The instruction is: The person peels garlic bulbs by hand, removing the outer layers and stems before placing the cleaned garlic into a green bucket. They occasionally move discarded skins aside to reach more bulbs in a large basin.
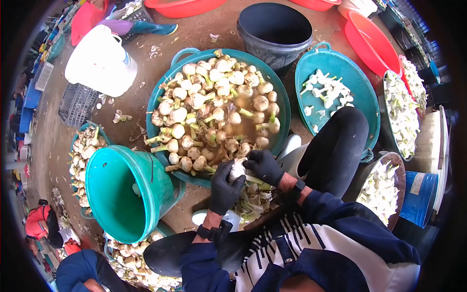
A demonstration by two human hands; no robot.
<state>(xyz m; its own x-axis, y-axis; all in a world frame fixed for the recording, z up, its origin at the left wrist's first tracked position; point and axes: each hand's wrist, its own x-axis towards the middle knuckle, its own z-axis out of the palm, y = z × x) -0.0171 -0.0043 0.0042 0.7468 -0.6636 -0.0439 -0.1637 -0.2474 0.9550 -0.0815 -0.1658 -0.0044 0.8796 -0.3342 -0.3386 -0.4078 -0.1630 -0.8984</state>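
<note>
Both my hands wear black gloves and meet at the near rim of a wide teal tub (pixel 285 129). My left hand (pixel 225 189) is closed around a white garlic bulb (pixel 237 170). On the bulb's other side, my right hand (pixel 264 167) has its fingers curled against it, and a pale green stem (pixel 255 180) runs out below that hand. Whether a tool sits in the right hand is hidden. The tub holds many garlic bulbs (pixel 197 100) with roots and stems, partly in brownish water. Below my hands lie peeled leaves and skins (pixel 253 204).
At right, a teal basin (pixel 311 57) contains cleaned white bulbs (pixel 328 90). A tilted green bucket (pixel 160 168) stands left, a black bucket (pixel 272 51) ahead, and a white bucket (pixel 102 63) at far left. Red basins (pixel 372 41) lie beyond. Another person (pixel 80 270) sits lower left.
</note>
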